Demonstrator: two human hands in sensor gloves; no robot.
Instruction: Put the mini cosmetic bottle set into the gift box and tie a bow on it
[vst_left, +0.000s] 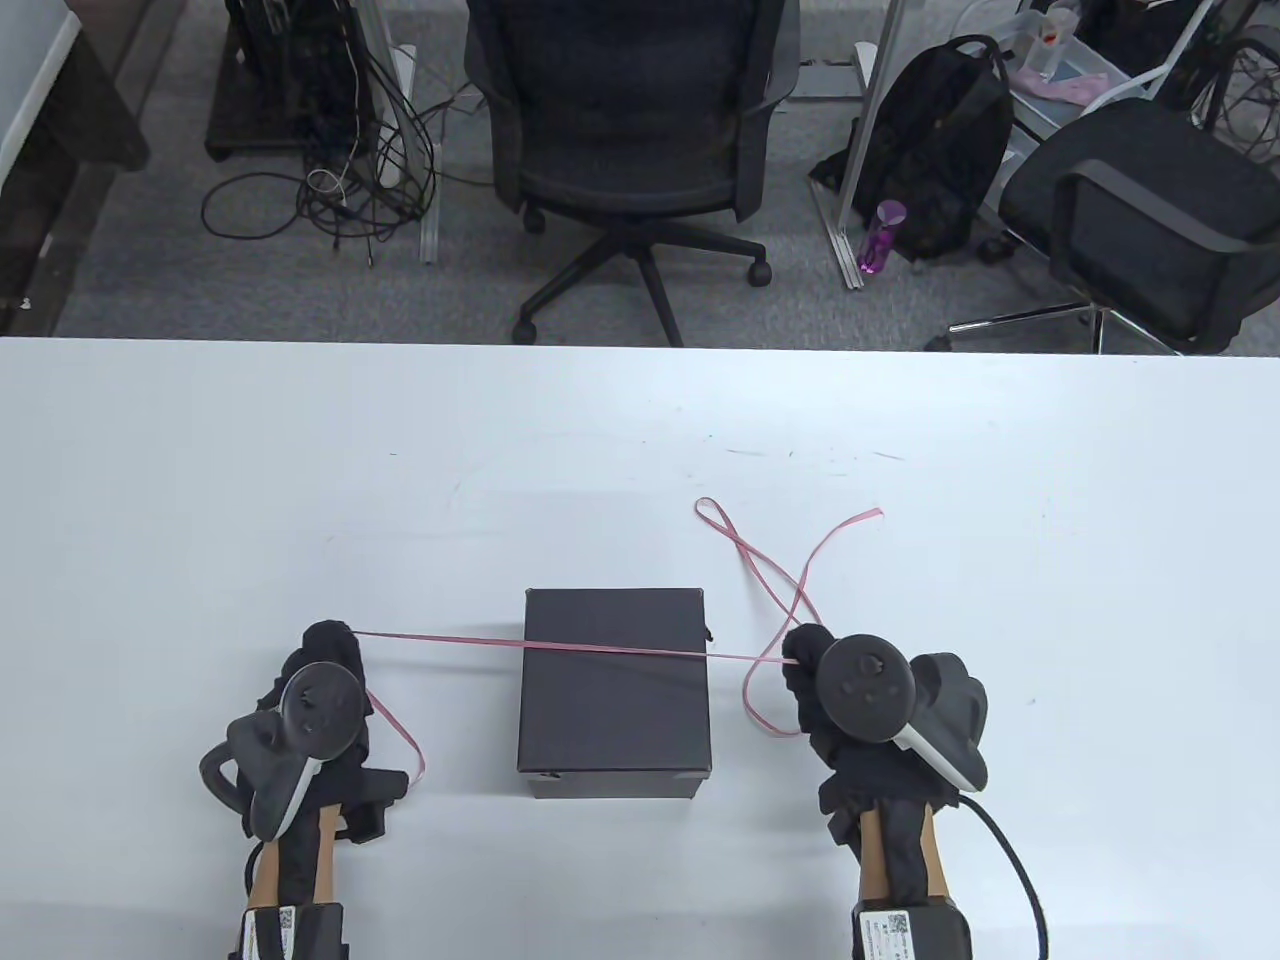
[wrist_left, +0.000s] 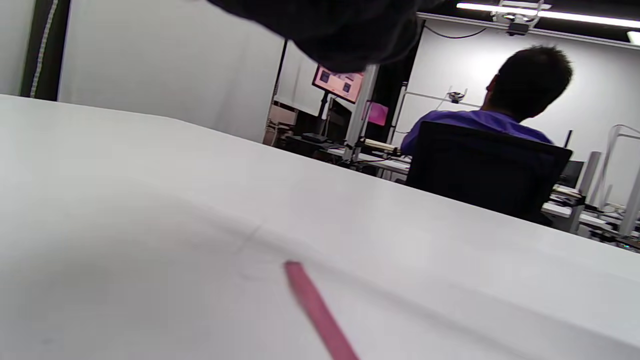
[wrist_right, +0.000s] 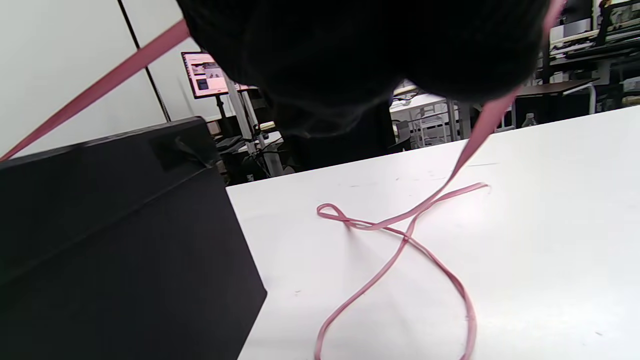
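Office chairs, a backpack and tangled cables stood on the grey carpet beyond the white table, and near its front edge sat the black gift box with its lid closed, so the bottle set, if inside, was hidden. A thin pink ribbon ran taut across the lid from one hand to the other. The left hand, just left of the box, held one end with its fingers curled around it, a short tail dropping in a loop beside the wrist. The right hand, just right of the box, pinched the ribbon too, though the glove hid exactly which fingers met; the long remainder lay in loose crossing loops on the table behind it. By my judgement the ribbon would be light, limp and rather slippery, apt to slide off the smooth lid if tension eased unevenly, so each hand would do best holding close to the box edges. The box looked stiff and light enough to shift under a hard sideways pull.
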